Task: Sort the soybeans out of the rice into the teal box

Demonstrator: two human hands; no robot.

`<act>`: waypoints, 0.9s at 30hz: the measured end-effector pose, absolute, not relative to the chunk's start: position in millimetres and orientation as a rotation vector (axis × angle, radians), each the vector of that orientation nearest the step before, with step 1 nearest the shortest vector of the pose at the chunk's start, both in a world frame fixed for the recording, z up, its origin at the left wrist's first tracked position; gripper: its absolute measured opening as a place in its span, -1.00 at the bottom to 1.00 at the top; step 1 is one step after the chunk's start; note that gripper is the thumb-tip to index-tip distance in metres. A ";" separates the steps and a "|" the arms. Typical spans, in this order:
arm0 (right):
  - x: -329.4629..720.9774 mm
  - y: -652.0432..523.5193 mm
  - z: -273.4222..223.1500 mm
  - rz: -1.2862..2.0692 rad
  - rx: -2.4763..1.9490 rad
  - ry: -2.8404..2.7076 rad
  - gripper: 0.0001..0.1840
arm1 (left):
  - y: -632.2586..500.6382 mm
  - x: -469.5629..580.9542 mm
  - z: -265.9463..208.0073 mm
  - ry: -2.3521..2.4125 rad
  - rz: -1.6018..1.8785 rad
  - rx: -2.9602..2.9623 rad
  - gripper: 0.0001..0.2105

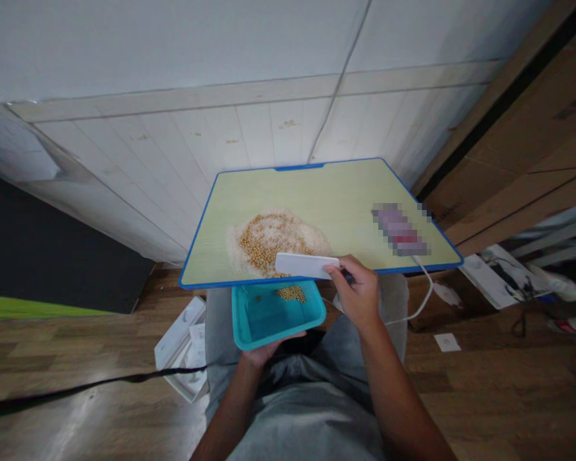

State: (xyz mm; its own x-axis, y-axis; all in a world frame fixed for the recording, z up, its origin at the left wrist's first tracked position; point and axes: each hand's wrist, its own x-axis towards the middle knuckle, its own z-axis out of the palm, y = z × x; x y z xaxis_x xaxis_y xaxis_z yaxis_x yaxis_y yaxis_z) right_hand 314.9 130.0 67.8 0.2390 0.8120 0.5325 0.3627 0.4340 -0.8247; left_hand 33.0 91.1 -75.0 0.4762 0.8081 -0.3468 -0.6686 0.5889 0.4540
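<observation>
My right hand point(358, 288) pinches one end of a flat white strip, like a piece of card or plastic point(304, 265). The strip stands at the near side of a pile of yellow beans point(259, 246) mixed with white grains like rice point(317, 240). From below, my left hand point(264, 352) supports a teal plastic tray point(242, 320), its fingers mostly hidden underneath. The tray is tilted just under the near edge of the table, and a small cluster of yellow beans point(292, 294) lies inside it.
The pile lies on a pale green, blue-edged tabletop point(345, 192). A pixelated object with a white cable point(429, 291) rests at its right. A white box point(182, 333) is on the floor at left, cardboard boxes point(518, 141) at right, a panelled wall point(269, 128) behind.
</observation>
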 end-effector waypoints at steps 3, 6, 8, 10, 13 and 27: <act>315.0 129.5 67.1 0.457 -1.159 -1.349 -0.74 | 91.4 32.4 -75.6 0.564 0.914 0.300 -0.19; 315.5 128.8 66.7 0.487 -1.168 -1.335 -0.69 | 90.9 31.6 -77.4 0.599 0.916 0.283 -0.24; 315.7 128.4 67.1 0.490 -1.173 -1.323 -0.66 | 90.7 31.4 -78.1 0.620 0.921 0.268 -0.26; 315.0 128.3 67.9 0.475 -1.177 -1.306 -0.66 | 90.6 31.9 -77.6 0.626 0.922 0.267 -0.26; 311.3 129.0 69.3 0.456 -1.181 -1.300 -0.67 | 90.9 33.1 -74.8 0.629 0.915 0.273 -0.27; 301.5 133.6 70.2 0.493 -1.132 -1.380 -0.65 | 90.6 33.8 -63.4 0.686 0.924 0.280 -0.32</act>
